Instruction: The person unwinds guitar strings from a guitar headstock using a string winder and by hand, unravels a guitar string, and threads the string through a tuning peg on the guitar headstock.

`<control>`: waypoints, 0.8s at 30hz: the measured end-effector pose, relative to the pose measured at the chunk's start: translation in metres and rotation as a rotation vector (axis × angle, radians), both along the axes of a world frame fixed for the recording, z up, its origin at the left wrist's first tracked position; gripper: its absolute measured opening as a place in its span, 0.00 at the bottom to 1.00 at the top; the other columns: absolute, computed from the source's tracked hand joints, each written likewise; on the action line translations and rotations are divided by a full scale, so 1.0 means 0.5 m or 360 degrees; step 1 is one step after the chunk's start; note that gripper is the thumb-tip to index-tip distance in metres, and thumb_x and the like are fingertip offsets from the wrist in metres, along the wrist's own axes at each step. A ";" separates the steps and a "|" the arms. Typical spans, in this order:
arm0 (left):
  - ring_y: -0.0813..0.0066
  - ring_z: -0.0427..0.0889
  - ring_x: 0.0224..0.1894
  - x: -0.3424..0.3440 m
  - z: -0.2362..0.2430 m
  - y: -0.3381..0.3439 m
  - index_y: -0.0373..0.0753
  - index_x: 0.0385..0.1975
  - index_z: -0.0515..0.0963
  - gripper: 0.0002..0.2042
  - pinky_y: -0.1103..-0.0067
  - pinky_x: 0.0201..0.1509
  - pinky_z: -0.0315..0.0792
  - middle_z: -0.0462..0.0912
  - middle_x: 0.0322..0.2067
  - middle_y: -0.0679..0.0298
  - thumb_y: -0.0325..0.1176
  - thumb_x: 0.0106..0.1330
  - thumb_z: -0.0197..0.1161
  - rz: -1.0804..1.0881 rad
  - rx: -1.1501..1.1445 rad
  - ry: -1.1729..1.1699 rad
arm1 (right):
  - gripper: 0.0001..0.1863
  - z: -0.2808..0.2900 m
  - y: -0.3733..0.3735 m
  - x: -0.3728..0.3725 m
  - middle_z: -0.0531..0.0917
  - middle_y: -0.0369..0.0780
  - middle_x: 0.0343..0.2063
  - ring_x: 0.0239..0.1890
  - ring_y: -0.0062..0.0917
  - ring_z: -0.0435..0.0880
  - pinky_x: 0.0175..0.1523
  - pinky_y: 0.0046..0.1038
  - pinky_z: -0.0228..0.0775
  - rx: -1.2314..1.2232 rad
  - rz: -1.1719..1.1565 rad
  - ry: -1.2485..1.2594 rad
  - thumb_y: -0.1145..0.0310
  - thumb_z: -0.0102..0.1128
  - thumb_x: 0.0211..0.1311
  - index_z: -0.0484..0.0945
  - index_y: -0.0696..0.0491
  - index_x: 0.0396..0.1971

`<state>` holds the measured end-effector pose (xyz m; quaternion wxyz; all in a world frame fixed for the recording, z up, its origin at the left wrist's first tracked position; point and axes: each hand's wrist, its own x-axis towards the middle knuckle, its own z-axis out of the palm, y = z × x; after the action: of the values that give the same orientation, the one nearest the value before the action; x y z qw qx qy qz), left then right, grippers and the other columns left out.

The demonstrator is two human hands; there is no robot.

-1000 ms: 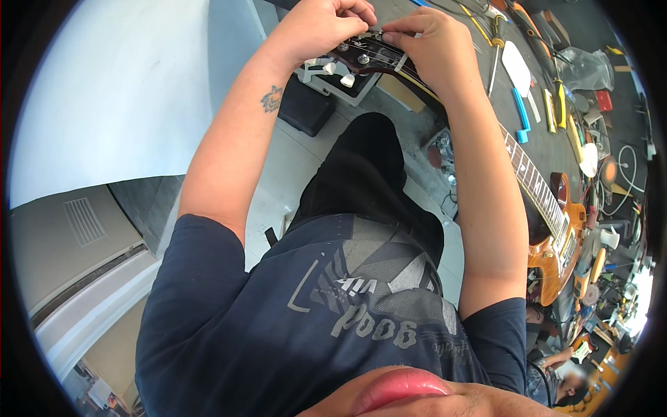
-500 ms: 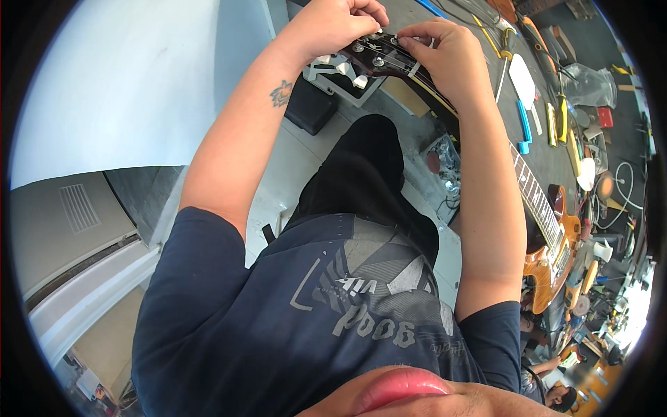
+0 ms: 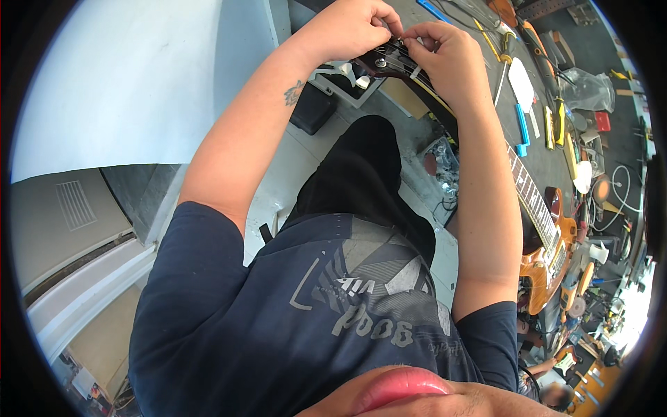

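A guitar's dark headstock (image 3: 393, 61) points away from me at the top, with metal tuning posts and white tuner buttons (image 3: 363, 83) along its near side. My left hand (image 3: 358, 29) reaches over its far end, thumb and fingers pinched together. From the other side, my right hand (image 3: 451, 59) is pinched at the same spot, and the fingertips almost meet by a tuning post. What lies between them is too small to make out. The neck passes behind my right forearm, and the fretboard (image 3: 535, 198) leads to an amber guitar body (image 3: 538, 285).
A dark workbench (image 3: 479, 104) runs along the right, with a blue string winder (image 3: 522, 132), yellow-handled tools (image 3: 561, 121) and a clear plastic bag (image 3: 587, 90). Below the headstock stands a black case (image 3: 313, 108). A white panel (image 3: 118, 83) fills the left. Another person (image 3: 545, 386) is at lower right.
My left hand has shifted right along the headstock, bringing its fingertips close to those of my right hand. The right hand has stayed nearly in place, moving slightly left.
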<state>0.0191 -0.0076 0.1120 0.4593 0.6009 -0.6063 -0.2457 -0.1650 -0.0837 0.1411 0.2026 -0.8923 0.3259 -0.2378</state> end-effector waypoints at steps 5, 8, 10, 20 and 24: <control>0.57 0.86 0.45 0.002 -0.002 -0.002 0.30 0.36 0.86 0.10 0.69 0.51 0.78 0.87 0.40 0.52 0.24 0.57 0.61 -0.0035 -0.0077 -0.0018 | 0.12 -0.002 -0.004 0.000 0.80 0.33 0.24 0.27 0.19 0.75 0.34 0.27 0.69 0.0092 -0.0043 0.0004 0.67 0.71 0.58 0.90 0.51 0.42; 0.56 0.86 0.47 0.007 -0.011 -0.008 0.30 0.36 0.86 0.11 0.69 0.53 0.78 0.87 0.42 0.51 0.24 0.57 0.60 -0.0081 -0.0217 -0.0109 | 0.11 -0.001 0.001 0.001 0.85 0.34 0.30 0.31 0.25 0.81 0.38 0.28 0.73 -0.0253 -0.0035 0.0051 0.68 0.71 0.57 0.90 0.50 0.41; 0.56 0.86 0.47 0.005 -0.005 -0.008 0.29 0.36 0.86 0.11 0.69 0.54 0.78 0.87 0.43 0.51 0.24 0.57 0.60 -0.0103 -0.0234 -0.0102 | 0.10 -0.008 0.005 0.004 0.88 0.37 0.37 0.37 0.34 0.86 0.43 0.31 0.77 -0.0678 0.0130 -0.0218 0.69 0.71 0.57 0.89 0.50 0.40; 0.57 0.86 0.47 0.010 0.003 -0.014 0.28 0.36 0.86 0.11 0.70 0.54 0.77 0.88 0.42 0.50 0.24 0.58 0.59 -0.0181 -0.0103 -0.0064 | 0.08 0.013 0.027 0.005 0.88 0.39 0.37 0.40 0.37 0.87 0.45 0.34 0.78 -0.0491 0.0173 -0.0062 0.70 0.67 0.62 0.88 0.49 0.40; 0.57 0.86 0.46 0.016 -0.004 -0.018 0.29 0.36 0.86 0.11 0.70 0.53 0.78 0.88 0.41 0.50 0.25 0.57 0.60 -0.0188 -0.0124 -0.0079 | 0.08 0.022 0.019 0.004 0.88 0.39 0.38 0.39 0.38 0.87 0.44 0.34 0.78 -0.0556 0.0246 0.0011 0.71 0.66 0.62 0.88 0.49 0.40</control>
<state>0.0272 -0.0166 0.1102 0.4519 0.5516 -0.6610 -0.2337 -0.1630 -0.0741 0.1520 0.0613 -0.9371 0.2108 -0.2715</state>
